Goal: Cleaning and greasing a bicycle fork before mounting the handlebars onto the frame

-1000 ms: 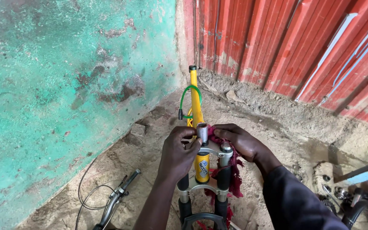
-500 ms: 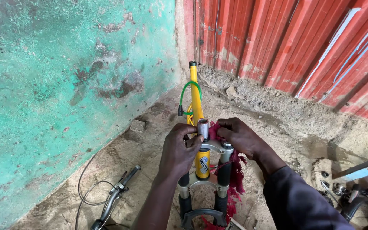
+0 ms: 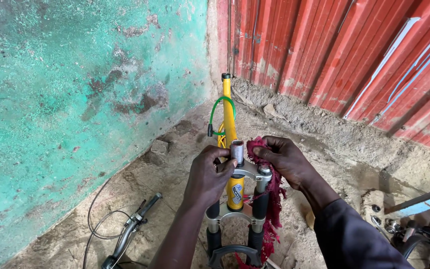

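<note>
— What is the biggest thing there?

— A rough green painted wall [image 3: 75, 99] on one side and a red ridged metal wall [image 3: 334, 55] on the other. They meet in a corner above the sandy dirt floor [image 3: 140, 179].

— And what stands in the middle?

— A yellow metal bike frame [image 3: 228, 114] with a thin green cable loop [image 3: 220, 107] on it. It stands on end near the corner. At its near end is a grey and black bike fork [image 3: 252, 204] with a short silver tube [image 3: 237, 151] sticking up from it.

— What do the person's hands do?

— The left hand [image 3: 207, 174] is curled around the top of the fork, fingers touching the silver tube. The right hand [image 3: 287, 162] pinches a frayed dark red rag [image 3: 273, 199] and presses it against the tube. The rag hangs down beside the fork.

— Anything smaller?

— A black bike handlebar with a lever and thin cables [image 3: 128, 229] lies on the floor to the left, well apart from the hands.
</note>
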